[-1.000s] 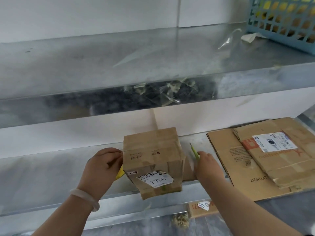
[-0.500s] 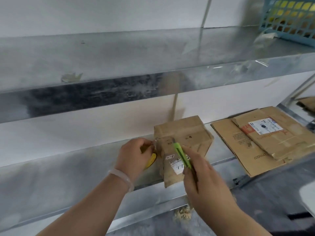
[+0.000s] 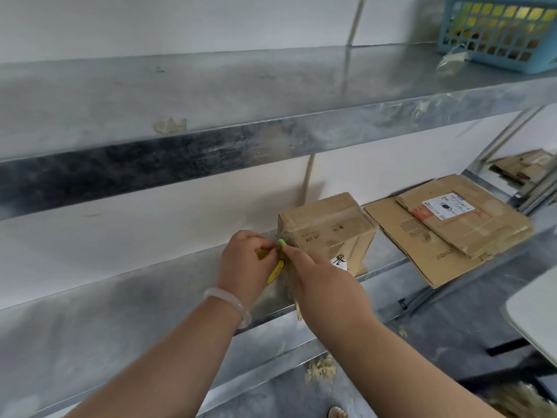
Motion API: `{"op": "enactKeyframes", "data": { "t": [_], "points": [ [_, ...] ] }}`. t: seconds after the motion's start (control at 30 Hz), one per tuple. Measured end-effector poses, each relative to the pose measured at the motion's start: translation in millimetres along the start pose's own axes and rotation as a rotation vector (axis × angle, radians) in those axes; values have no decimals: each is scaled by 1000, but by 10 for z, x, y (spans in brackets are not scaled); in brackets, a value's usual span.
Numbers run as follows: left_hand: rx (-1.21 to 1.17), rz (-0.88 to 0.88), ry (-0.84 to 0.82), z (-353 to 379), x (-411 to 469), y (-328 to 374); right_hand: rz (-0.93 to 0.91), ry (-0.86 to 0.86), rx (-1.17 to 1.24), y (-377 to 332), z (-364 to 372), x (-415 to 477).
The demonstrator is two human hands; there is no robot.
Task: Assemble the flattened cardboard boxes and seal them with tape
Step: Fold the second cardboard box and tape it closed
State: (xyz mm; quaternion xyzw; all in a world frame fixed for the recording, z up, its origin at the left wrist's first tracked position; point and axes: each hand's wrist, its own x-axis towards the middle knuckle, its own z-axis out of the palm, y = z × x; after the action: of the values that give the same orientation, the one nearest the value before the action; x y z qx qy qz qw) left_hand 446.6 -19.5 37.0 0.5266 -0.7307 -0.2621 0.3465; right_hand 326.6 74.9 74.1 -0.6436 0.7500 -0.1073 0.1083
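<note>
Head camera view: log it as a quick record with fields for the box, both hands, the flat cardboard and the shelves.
box: assembled cardboard box, upright near the front edge of the lower shelf
left hand: grips a yellow item beside the box's left face
right hand: pinches a green tool, its tip at the box's upper left corner
flat cardboard: stack of flattened boxes to the right of the box, on the same shelf
upper shelf: holds a blue basket at its right end
</note>
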Motion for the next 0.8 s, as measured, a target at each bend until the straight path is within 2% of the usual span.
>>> {"op": "enactKeyframes", "data": {
  "t": [0.43, 0.6, 0.8],
  "points": [
    [49, 39, 7, 3, 75, 25, -5, -75, -87, 27, -41, 141],
    [68, 57, 17, -2, 76, 51, -22, -33, -105, 46, -32, 224],
    [38, -42, 40, 25, 29, 44, -69, -69, -78, 135, -52, 103]
  ]
}}
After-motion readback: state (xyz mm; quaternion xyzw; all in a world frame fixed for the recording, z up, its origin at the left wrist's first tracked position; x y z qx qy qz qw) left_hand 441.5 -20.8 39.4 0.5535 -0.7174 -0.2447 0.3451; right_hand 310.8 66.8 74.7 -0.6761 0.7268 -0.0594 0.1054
